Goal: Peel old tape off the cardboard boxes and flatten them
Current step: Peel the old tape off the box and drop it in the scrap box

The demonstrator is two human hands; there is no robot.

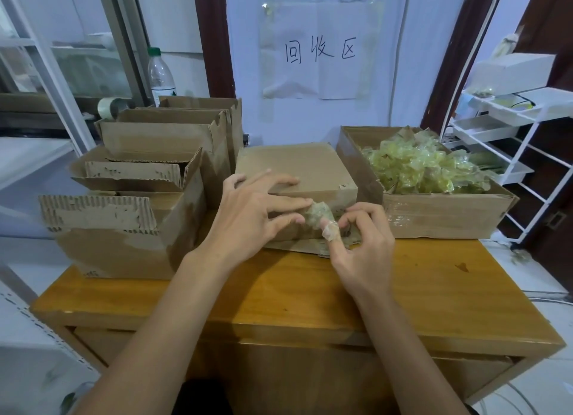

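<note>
A closed cardboard box [297, 169] stands in the middle of the wooden table [418, 293]. My left hand [254, 216] lies over its front top edge with fingers spread and nearly straight, fingertips touching a crumpled wad of yellowish tape [319, 217] at the box's front face. My right hand [362, 247] has its fingers curled at that wad, and tape is stuck around one fingertip. A loose bottom flap of the box lies flat on the table under my right hand.
Several opened cardboard boxes [124, 222] crowd the table's left side. An open box [440, 213] at the right holds a heap of peeled tape. Behind stand a plastic bottle [161, 76], a tape roll [110, 107], and a white wire rack [508, 141] at the right.
</note>
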